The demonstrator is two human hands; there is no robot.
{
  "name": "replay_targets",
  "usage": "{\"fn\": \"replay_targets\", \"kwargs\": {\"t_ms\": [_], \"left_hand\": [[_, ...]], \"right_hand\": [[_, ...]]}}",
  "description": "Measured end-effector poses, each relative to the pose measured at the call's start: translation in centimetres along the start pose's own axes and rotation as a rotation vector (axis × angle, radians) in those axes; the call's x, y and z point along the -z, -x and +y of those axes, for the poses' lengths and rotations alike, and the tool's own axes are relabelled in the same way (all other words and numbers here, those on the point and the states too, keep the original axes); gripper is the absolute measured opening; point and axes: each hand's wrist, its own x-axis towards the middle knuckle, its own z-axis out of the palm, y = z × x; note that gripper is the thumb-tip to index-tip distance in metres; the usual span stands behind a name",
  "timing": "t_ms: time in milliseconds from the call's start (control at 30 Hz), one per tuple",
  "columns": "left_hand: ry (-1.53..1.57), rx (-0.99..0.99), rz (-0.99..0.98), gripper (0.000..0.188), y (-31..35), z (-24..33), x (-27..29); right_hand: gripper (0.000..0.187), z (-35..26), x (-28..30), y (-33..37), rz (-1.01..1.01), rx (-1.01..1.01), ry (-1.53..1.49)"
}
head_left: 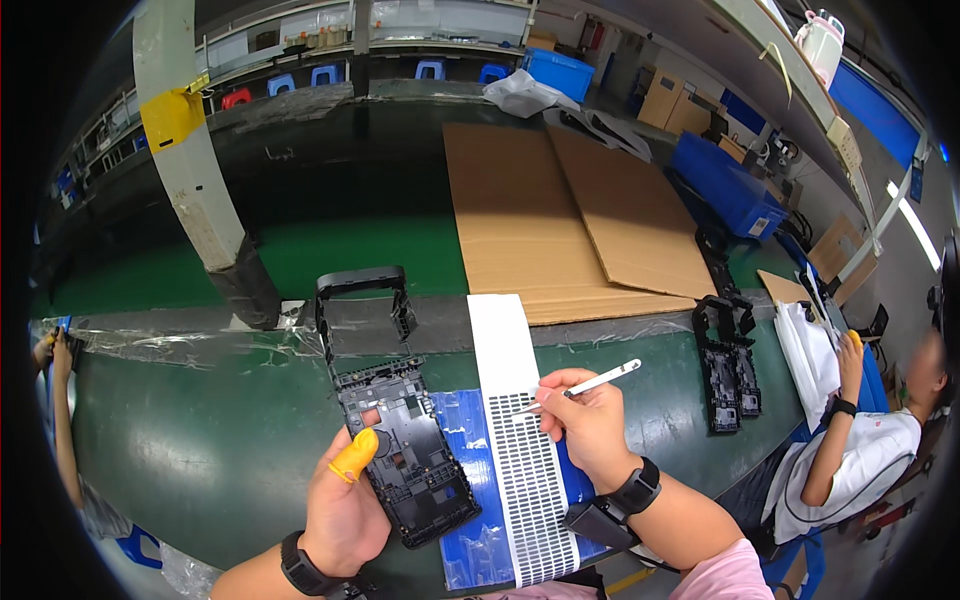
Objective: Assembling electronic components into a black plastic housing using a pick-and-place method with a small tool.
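Note:
My left hand, with a yellow finger cot on its thumb, grips a black plastic device housing with an open frame at its far end. Between the fingers of my right hand is a pair of white-handled tweezers, held slantwise. Their dark tips reach down to a white sheet of small black stickers. Whether a sticker is caught in the tips is too small to tell. The sheet lies on a blue plastic-wrapped board, its blank white end pointing away from me.
Flat cardboard sheets lie beyond the sticker sheet. More black housings rest on the green table to the right. A post rises at the left. One person sits at the right; another person's arm shows far left.

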Motion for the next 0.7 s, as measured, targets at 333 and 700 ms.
{"fn": "replay_targets", "kwargs": {"t_ms": [333,700], "left_hand": [[0.133,0.074,-0.060,0.021,0.1,0.1,0.3],[0.111,0.228,-0.162,0.028,1.9,0.3,-0.3]], "right_hand": [[0.015,-1.1,0.0,0.8,-0.007,-0.050,-0.031],[0.017,-3.0,-6.3,9.3,-0.255,-0.016,0.045]]}}
